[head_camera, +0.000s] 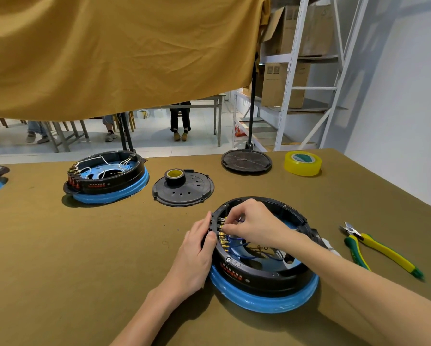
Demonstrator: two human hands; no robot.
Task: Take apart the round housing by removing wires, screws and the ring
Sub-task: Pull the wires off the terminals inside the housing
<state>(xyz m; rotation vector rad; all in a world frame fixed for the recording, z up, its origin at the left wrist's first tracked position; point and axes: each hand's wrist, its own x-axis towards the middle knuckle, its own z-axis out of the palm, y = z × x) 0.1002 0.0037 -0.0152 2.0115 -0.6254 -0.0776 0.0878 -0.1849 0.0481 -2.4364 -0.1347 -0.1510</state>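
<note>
A round black housing on a blue ring lies in front of me on the olive table. Blue wires run inside it to a row of brass terminals on its left wall. My left hand grips the outer left wall of the housing. Reaching inside, my right hand pinches a blue wire end at the upper terminals with fingertips closed.
A second housing with white wires sits at the back left. A black cover carries a roll of black tape. Another black cover and yellow tape lie farther back. Yellow-green cutters rest to the right.
</note>
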